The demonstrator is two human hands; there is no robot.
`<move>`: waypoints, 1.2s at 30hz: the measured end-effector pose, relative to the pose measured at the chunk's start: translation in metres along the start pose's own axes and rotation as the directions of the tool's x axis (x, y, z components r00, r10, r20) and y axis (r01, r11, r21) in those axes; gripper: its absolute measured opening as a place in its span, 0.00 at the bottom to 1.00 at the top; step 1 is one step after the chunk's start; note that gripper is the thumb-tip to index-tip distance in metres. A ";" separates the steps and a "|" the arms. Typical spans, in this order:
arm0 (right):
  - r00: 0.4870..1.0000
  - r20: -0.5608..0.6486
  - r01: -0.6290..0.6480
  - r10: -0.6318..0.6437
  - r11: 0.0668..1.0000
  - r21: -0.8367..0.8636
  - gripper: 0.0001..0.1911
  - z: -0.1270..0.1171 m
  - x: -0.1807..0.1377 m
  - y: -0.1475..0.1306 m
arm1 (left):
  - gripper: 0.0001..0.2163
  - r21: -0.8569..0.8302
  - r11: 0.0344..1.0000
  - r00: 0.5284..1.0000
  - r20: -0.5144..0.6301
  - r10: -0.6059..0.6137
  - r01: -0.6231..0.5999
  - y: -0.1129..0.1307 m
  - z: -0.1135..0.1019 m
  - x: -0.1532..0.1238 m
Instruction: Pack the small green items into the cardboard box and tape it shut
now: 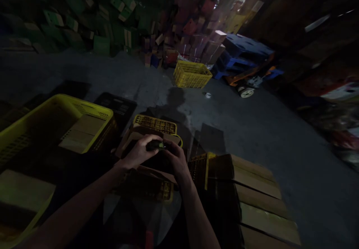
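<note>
Dark object (157,145) gripped by both hands over cardboard-lined yellow crate (155,123)

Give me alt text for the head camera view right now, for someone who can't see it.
Both hands, left hand and right hand, meet on a small dark object above a yellow crate lined with cardboard, in a dim warehouse. Another yellow crate sits to the left, flat cardboard sheets to the right, stacked boxes behind.
</note>
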State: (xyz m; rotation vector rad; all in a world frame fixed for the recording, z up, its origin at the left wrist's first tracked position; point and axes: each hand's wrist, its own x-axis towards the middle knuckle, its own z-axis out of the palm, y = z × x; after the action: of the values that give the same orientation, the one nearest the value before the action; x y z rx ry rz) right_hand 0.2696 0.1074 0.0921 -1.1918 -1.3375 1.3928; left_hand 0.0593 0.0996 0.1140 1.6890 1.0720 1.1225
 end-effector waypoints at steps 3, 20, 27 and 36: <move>1.000 -0.004 0.002 -0.002 1.000 0.027 0.21 0.001 0.000 0.000 | 0.17 0.021 0.999 0.999 0.023 0.046 -0.046 -0.001 0.000 -0.001; 0.996 -0.086 -0.017 0.022 0.999 0.049 0.20 -0.004 0.001 -0.005 | 0.16 -0.042 0.998 0.998 -0.031 -0.055 0.053 -0.001 0.002 0.002; 0.992 -0.126 -0.021 0.026 0.999 0.046 0.19 0.000 -0.002 -0.014 | 0.16 -0.096 0.977 0.978 -0.059 -0.198 0.192 -0.002 0.002 0.003; 0.990 -0.142 0.004 0.002 0.999 0.037 0.19 0.000 -0.004 -0.021 | 0.15 -0.106 0.950 0.946 -0.110 -0.306 0.295 0.016 -0.002 0.005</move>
State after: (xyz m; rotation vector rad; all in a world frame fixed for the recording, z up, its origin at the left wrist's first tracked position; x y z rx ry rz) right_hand 0.2692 0.1053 0.1134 -1.2418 -1.2081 1.3006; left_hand 0.0617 0.1001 0.1304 1.3451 1.2910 1.0699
